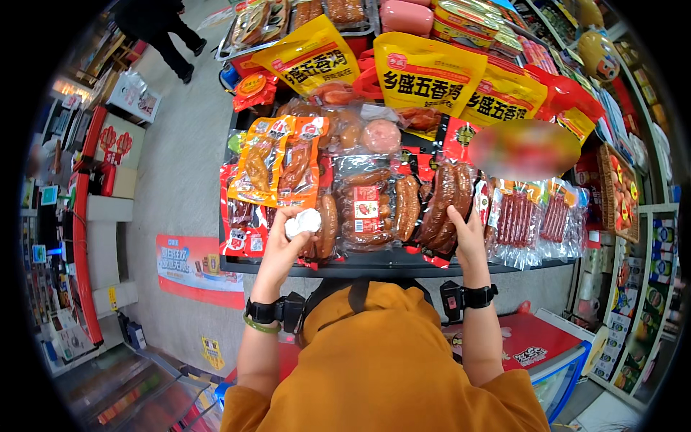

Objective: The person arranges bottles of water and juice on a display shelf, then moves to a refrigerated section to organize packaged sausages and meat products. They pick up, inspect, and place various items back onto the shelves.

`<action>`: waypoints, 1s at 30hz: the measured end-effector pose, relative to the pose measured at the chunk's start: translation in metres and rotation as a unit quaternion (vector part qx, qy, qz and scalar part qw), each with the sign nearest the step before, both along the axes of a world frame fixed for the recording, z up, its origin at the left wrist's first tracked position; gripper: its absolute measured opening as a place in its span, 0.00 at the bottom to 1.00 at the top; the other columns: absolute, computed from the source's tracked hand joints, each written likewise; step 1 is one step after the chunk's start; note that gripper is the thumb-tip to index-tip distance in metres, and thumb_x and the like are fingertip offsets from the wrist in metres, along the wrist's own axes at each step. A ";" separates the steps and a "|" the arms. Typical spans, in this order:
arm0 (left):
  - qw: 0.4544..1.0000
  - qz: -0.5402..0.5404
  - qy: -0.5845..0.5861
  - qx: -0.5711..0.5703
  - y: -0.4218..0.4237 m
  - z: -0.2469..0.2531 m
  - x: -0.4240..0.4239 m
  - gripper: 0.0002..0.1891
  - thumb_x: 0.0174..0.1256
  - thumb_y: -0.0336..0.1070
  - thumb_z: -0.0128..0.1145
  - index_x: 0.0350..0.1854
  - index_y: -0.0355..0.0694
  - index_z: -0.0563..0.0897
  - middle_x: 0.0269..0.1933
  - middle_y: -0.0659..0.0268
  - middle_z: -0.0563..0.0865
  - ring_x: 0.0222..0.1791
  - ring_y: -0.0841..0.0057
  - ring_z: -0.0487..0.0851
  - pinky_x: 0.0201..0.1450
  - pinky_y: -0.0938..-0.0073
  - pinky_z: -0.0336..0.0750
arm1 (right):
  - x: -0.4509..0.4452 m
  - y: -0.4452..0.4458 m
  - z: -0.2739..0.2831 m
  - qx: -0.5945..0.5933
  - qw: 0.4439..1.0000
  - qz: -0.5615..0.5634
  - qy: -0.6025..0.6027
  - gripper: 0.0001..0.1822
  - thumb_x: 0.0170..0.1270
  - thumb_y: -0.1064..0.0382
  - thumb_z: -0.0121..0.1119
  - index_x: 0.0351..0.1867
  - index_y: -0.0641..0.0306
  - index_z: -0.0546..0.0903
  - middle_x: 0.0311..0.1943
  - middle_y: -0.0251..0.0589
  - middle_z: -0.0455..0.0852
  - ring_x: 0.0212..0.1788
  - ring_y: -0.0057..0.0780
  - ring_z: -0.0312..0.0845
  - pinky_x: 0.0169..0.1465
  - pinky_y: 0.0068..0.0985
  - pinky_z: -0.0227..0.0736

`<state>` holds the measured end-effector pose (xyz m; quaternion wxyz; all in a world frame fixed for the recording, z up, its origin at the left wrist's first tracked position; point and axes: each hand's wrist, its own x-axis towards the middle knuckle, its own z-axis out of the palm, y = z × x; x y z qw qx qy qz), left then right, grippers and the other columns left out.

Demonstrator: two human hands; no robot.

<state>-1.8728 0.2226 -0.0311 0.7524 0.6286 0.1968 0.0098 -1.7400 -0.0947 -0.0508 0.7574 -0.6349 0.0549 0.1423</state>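
Observation:
My left hand grips a crumpled white wad, perhaps tissue or cloth, above the front left of the display table. Under it lies a pack of sausages. Two orange-edged packs of poultry legs rest just beyond that hand. My right hand holds a black-and-red vacuum pack of dark sausages by its right side, thumb on top and fingers hidden behind. Between my hands are a clear pack of sausages with a red label and a pack of ridged sausages.
Yellow chicken bags stand along the back. Clear packs of thin meat sticks lie at right, near a wicker basket. The black table edge runs before my waist. A person in dark clothing is in the left aisle.

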 end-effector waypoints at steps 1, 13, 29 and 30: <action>1.000 -0.009 -0.002 -0.002 0.000 0.001 0.000 0.18 0.63 0.23 0.52 0.56 0.37 0.69 0.47 0.62 0.81 0.42 0.77 0.83 0.45 0.78 0.78 | -0.003 0.002 0.005 0.001 1.000 0.009 -0.004 0.21 0.67 0.66 0.58 0.59 0.68 0.70 0.52 0.40 0.79 0.52 0.25 0.75 0.57 0.25 0.68; 0.999 -0.001 0.038 -0.026 0.003 -0.008 -0.008 0.18 0.75 0.45 0.45 0.50 0.33 0.73 0.30 0.64 0.79 0.23 0.74 0.83 0.25 0.77 0.78 | -0.024 0.015 0.050 0.024 0.995 0.073 -0.058 0.30 0.64 0.67 0.60 0.65 0.69 0.63 0.59 0.41 0.73 0.60 0.27 0.68 0.65 0.27 0.60; 0.999 -0.020 0.045 -0.023 0.007 -0.013 -0.016 0.19 0.75 0.47 0.45 0.50 0.34 0.76 0.28 0.71 0.73 0.17 0.87 0.67 0.15 0.85 0.66 | -0.025 0.023 0.052 0.032 0.994 0.078 -0.065 0.29 0.62 0.67 0.61 0.64 0.70 0.65 0.57 0.41 0.75 0.59 0.27 0.70 0.64 0.27 0.63; 0.998 -0.027 0.047 -0.019 0.003 -0.007 -0.015 0.19 0.75 0.47 0.45 0.52 0.34 0.75 0.28 0.72 0.74 0.18 0.88 0.67 0.15 0.85 0.65 | -0.025 0.023 0.052 0.030 0.994 0.079 -0.065 0.29 0.62 0.67 0.61 0.64 0.70 0.64 0.57 0.41 0.75 0.59 0.27 0.70 0.64 0.27 0.63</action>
